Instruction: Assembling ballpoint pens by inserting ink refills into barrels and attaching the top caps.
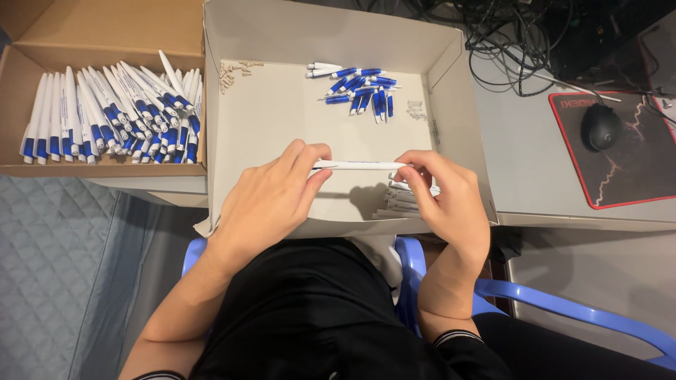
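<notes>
at frame centre, over one open white box [267, 119], the left hand [271, 200] and right hand [443, 200] are pinching one slim white pen barrel [362, 165] horizontally by its two ends.

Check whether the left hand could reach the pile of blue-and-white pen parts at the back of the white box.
Probably yes: the box's bare floor lies open between the left hand and the pile, though that hand now holds the white pen barrel.
</notes>
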